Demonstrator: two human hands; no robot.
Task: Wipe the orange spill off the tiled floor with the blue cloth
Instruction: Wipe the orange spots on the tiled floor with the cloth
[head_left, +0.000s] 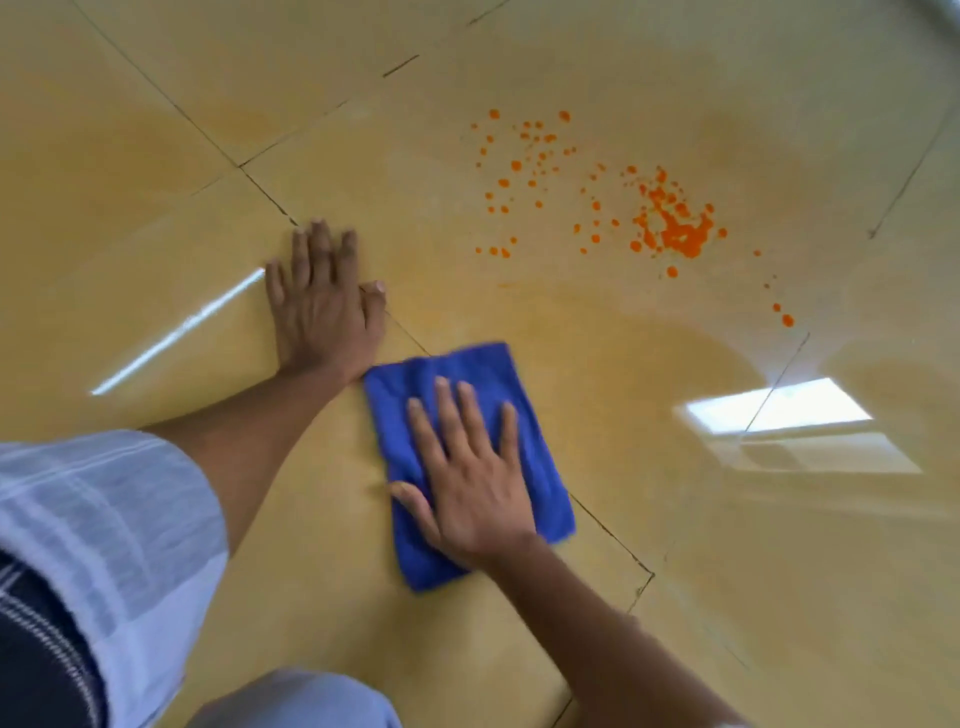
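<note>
Floor (675, 493): glossy yellow-beige tiles, dark grout lines running diagonally.
Window reflection (779, 410): bright rectangular patch on the tiles.
Light streak (182, 327): thin white glare, well left of the window reflection.

Folded blue microfibre cloth (467, 457) lies flat on glossy beige tiled floor (675, 519), across a grout line. Right hand (470, 483) flat on top of cloth. Left hand (324, 306) flat on floor, just left of and beyond cloth, wrist near its far left corner. Scattered orange liquid spill (670, 228) further out, right of left hand, apart from cloth.
</note>
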